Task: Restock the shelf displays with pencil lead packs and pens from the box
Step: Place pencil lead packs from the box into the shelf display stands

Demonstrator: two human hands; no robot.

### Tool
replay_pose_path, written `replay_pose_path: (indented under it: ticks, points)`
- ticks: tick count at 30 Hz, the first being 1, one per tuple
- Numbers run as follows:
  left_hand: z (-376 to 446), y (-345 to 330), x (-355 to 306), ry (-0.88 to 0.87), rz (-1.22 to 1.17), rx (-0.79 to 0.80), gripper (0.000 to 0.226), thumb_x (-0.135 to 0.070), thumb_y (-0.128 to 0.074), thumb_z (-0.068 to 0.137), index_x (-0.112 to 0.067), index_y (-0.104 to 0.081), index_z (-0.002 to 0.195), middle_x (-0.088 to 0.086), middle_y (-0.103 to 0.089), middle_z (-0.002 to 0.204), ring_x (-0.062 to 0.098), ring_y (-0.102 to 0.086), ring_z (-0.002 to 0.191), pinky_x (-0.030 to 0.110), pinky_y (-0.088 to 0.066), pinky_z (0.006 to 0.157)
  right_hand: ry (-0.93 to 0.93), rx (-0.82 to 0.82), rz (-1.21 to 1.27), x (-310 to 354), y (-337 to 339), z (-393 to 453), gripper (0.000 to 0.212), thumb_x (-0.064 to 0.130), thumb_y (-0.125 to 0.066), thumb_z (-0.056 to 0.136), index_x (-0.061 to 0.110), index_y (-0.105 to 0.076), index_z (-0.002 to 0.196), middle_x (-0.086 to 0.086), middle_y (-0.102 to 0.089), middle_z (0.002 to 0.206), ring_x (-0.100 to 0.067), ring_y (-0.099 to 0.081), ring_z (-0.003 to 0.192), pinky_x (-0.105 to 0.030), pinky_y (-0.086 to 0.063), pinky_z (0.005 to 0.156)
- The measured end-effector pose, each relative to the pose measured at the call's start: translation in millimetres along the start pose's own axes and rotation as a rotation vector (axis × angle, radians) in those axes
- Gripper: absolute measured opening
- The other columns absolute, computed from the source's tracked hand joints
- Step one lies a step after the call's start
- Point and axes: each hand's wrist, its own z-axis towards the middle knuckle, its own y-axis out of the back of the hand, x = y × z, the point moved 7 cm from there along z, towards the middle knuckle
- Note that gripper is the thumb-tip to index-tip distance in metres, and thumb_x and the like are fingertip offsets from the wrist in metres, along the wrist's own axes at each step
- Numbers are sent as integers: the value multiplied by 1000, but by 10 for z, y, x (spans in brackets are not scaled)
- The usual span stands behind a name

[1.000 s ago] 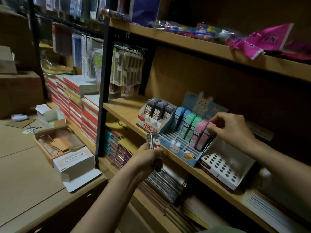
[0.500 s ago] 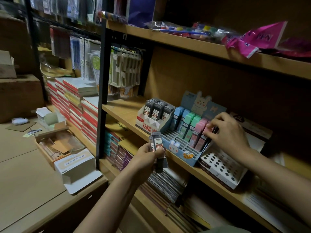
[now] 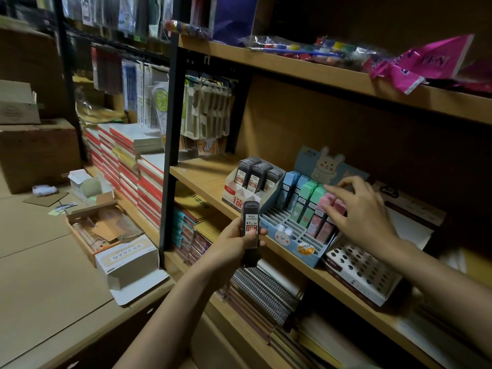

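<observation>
Below the shelf, left hand (image 3: 234,245) grips upright lead pack (image 3: 250,225).

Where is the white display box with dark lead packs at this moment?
In the head view, the white box stands on the middle shelf, directly left of the blue bunny display and above the left hand.

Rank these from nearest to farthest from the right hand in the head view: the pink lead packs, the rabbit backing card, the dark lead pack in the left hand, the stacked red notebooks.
1. Pink lead packs: under the right hand's fingertips.
2. Rabbit backing card: just up and left, behind the display.
3. Dark lead pack: lower left, gripped by the left hand.
4. Stacked red notebooks: far left on the shelf.
</observation>
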Motion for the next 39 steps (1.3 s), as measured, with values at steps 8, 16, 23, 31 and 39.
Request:
replay_pose_path:
  ticks: [8, 16, 23, 31, 39]
  points:
    - [-34, 69, -233, -120, 237, 102, 36, -15, -47, 99, -30, -45, 132, -6, -69, 107, 15, -63, 98, 43, -51, 94, 167, 362, 591, 1073, -213, 145, 37, 40, -64, 89, 29, -65, 124, 17, -65, 112, 8, -59, 93, -18, -53, 82]
    - [-37, 104, -124, -41, 220, 201, 35, -13, -50, 96, -24, -47, 129, 0, -67, 116, 16, -64, 106, 39, -51, 95, 208, 486, 634, 1218, -385, 279, 18, 31, -73, 85, 35, -73, 102, 17, -72, 98, 6, -64, 92, -25, -56, 84]
    - [1, 248, -354, -363, 818, -260, 60, -36, -58, 93, -32, -29, 145, -10, -18, 152, 8, -24, 139, 28, -32, 111, 80, 278, 577, 902, -123, 1118, 12, 27, -72, 86, 26, -74, 97, 11, -72, 87, -4, -67, 82, -24, -55, 74]
    - [508, 50, -671, -370, 1289, -202, 66, -37, -60, 92, -25, -28, 148, -3, 0, 161, 19, -4, 148, 44, -22, 120, -62, 152, 467, 785, -509, 1564, 15, 28, -70, 88, 17, -74, 97, 0, -71, 91, -10, -61, 75, -16, -40, 54]
    - [692, 177, -469, -344, 1388, -138, 73, -35, -63, 90, -33, -20, 149, -8, 11, 161, 22, -1, 149, 45, -30, 116, 86, 120, 398, 967, -619, 1498, 19, 21, -67, 89, 8, -74, 101, -9, -72, 95, -18, -65, 83, -28, -54, 67]
